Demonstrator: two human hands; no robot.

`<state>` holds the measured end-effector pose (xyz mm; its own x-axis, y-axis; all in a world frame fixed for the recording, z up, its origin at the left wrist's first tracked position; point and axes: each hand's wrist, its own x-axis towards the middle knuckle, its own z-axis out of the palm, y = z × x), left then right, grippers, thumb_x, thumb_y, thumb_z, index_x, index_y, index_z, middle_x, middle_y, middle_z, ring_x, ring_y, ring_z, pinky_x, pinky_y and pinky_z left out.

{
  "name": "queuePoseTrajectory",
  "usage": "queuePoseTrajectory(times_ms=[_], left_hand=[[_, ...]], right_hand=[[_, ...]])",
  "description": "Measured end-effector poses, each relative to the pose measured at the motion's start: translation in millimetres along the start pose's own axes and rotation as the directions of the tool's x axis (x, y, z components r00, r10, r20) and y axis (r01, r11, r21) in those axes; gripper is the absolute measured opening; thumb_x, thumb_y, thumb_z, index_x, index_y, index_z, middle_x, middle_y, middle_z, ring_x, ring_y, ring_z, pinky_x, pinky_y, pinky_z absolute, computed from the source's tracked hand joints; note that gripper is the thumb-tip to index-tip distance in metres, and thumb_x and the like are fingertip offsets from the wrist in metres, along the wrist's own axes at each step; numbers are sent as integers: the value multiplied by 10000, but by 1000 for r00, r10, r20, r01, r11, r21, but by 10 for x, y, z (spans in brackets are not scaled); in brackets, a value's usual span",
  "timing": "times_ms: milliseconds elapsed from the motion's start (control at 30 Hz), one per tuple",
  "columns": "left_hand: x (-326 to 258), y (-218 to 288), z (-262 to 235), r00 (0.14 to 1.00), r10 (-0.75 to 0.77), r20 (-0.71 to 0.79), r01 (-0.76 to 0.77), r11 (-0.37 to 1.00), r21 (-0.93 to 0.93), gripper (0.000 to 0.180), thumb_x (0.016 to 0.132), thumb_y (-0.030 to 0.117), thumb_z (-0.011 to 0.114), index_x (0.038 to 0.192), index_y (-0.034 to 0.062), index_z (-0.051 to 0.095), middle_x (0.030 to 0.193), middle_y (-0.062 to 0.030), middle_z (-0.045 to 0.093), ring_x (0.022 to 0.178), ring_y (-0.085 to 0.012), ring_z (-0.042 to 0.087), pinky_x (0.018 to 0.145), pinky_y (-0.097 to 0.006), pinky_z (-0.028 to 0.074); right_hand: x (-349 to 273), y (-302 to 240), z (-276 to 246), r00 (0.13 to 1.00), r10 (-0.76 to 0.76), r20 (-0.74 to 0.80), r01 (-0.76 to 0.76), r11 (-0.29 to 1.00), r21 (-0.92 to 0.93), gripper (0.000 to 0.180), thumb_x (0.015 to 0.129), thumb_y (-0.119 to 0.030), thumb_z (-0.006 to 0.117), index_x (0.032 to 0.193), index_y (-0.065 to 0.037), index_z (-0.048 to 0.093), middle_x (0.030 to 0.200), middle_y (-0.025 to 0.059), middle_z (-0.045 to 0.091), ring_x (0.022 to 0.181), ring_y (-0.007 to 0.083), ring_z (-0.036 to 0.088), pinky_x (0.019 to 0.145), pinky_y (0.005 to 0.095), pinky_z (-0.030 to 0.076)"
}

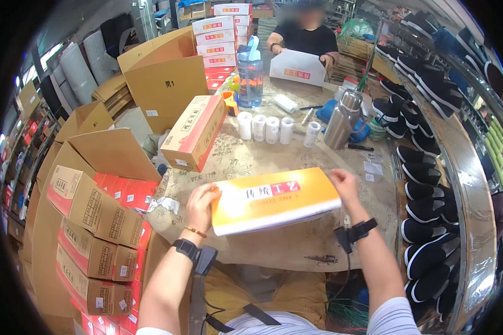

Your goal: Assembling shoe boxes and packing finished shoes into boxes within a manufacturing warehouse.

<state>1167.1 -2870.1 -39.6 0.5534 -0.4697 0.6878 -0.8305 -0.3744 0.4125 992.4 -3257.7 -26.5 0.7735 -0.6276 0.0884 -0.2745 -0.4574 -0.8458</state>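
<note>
Between my two hands, above the near part of the worktable [251, 162], is a shoebox [276, 198] with an orange printed face and white edges. It is tilted so that the orange face shows. My left hand [201, 206] grips its left end, fingers bent over the edge. At the opposite end my right hand [345, 188] holds the upper corner, its fingertips partly hidden behind the box. Both wrists wear black straps with small devices and cables. Beyond the shoebox, several white label rolls [272, 129] stand in a row.
A brown carton [198, 131], a blue water bottle [250, 78] and a steel flask [343, 120] stand on the table. Across it, a person [304, 39] holds a white box [298, 68]. Stacked cartons [89, 245] flank my left; racked black shoes [430, 212] line the right.
</note>
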Motion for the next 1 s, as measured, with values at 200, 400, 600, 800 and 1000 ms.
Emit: queuePoseTrajectory(times_ms=[200, 400, 600, 800, 1000], left_hand=[[330, 96, -410, 842, 145, 519, -246, 960, 132, 390, 754, 204, 692, 1144, 195, 678, 1236, -133, 585, 1149, -323, 536, 964, -466, 424], [588, 860, -207, 579, -173, 797, -289, 871, 398, 1111, 608, 624, 752, 1501, 274, 193, 1448, -319, 243, 1343, -426, 287, 1052, -637, 204], [318, 794, -112, 785, -34, 619, -205, 928, 312, 1008, 595, 680, 719, 1448, 289, 351, 1419, -304, 301, 1340, -440, 284, 1047, -680, 170], [-182, 663, -131, 991, -104, 84, 108, 993, -50, 855, 751, 404, 747, 1445, 107, 345, 1500, -211, 262, 1387, -344, 268, 1118, -481, 229], [-972, 751, -281, 816, -446, 369, 544, 373, -752, 1137, 736, 189, 809, 1507, 47, -15, 1540, -138, 146, 1428, -233, 143, 1156, -370, 132]], right_hand=[[-269, -957, 7, 625, -418, 659, 704, 666, -245, 920, 612, -381, 828, 1410, -167, 424, 1409, 235, 405, 1301, 372, 400, 1053, 457, 329], [-261, -1164, 196, 601, -216, 770, 755, 470, -457, 1106, 493, -508, 844, 1453, -262, 354, 1444, 262, 302, 1355, 399, 291, 1038, 567, 267], [-359, -903, 239, 592, -522, 613, 805, 410, -428, 859, 642, -598, 736, 1385, -262, 465, 1443, 231, 329, 1355, 383, 297, 1052, 581, 250], [-628, -158, 411, 840, -533, 99, 498, 831, 248, 641, 926, -535, 460, 1406, -111, 409, 1472, 161, 343, 1365, 316, 309, 1126, 448, 224], [-992, 119, 265, 804, -302, 513, -268, 586, 765, 767, 951, -652, 259, 1463, -83, 309, 1472, 91, 381, 1327, 250, 387, 1100, 401, 312]])
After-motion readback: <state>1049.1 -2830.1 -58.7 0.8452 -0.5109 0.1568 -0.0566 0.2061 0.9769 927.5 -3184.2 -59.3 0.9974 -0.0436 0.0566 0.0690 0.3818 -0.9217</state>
